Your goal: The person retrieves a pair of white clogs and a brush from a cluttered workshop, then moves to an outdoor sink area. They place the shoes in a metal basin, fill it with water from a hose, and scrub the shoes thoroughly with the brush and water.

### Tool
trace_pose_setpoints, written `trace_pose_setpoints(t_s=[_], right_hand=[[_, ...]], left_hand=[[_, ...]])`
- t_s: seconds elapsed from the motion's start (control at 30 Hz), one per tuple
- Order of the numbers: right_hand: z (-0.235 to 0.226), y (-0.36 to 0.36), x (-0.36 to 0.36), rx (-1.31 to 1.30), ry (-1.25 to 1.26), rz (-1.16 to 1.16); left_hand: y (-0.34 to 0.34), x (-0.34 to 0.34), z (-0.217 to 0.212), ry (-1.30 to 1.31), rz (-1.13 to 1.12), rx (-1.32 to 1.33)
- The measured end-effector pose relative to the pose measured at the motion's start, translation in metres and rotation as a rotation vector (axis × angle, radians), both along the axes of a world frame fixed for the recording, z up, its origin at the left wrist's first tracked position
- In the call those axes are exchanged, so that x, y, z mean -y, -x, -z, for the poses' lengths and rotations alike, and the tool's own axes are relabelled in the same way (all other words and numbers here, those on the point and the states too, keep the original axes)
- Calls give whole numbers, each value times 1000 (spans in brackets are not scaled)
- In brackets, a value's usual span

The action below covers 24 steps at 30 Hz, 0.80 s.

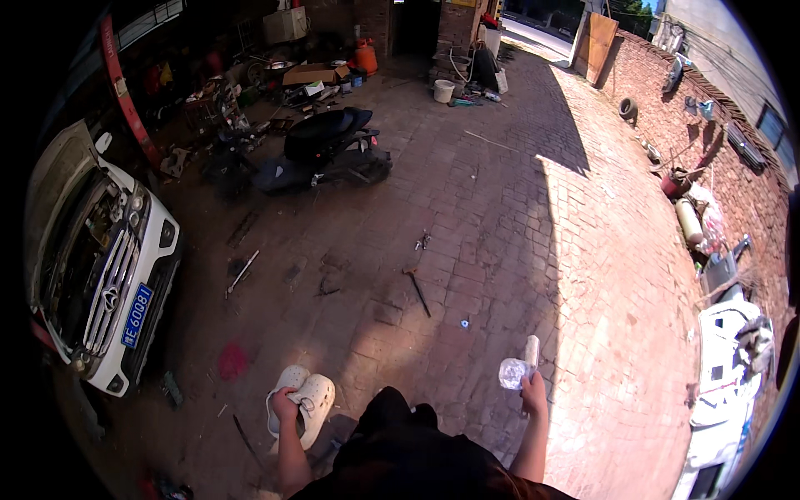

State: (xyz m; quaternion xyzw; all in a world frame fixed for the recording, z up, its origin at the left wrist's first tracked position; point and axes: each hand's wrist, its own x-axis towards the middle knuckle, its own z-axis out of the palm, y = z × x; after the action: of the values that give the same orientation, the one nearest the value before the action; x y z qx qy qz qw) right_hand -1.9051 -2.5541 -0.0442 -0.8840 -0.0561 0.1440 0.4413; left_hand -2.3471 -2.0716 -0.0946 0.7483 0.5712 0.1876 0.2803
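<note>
My left hand (286, 403) is closed round a pair of white clogs (318, 402) with holes in the uppers, held low at the left of my body. Out to the right, my right hand (534, 390) grips a clear, shiny, crinkled plastic item (512, 374). A pale elongated piece (532, 348) sticks up from the same hand. Whether these two pieces are joined, I cannot tell. Ahead of me on the paving lies a long-handled hammer-like tool (418, 292), touched by neither hand.
A white car (158, 242) with its hood raised stands left. A black scooter (325, 150) is ahead, near a cluttered workshop area with an orange gas cylinder (366, 57). A metal rod (242, 273) lies on the floor. White car panels (723, 358) lean along the right-hand brick wall.
</note>
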Motion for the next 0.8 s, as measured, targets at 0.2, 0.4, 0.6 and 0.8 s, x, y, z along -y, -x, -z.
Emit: trace_pose_setpoints(t_s=[0.2,0.4,0.6,0.8], right_hand=[[18,-210,-74,151,12,-64],[-28,-341,-197,-152,-74,45],[-49,-503,-264,-156,-54,61],[-22,-674,-344,-212,-46,70]], left_hand=[[-137,-48,11,58,-216,-2],[-350,-166,29,-53,-59,-148],[-659,-268,-70,-26,253,130],[-872,-324,-82,-41,402,197]])
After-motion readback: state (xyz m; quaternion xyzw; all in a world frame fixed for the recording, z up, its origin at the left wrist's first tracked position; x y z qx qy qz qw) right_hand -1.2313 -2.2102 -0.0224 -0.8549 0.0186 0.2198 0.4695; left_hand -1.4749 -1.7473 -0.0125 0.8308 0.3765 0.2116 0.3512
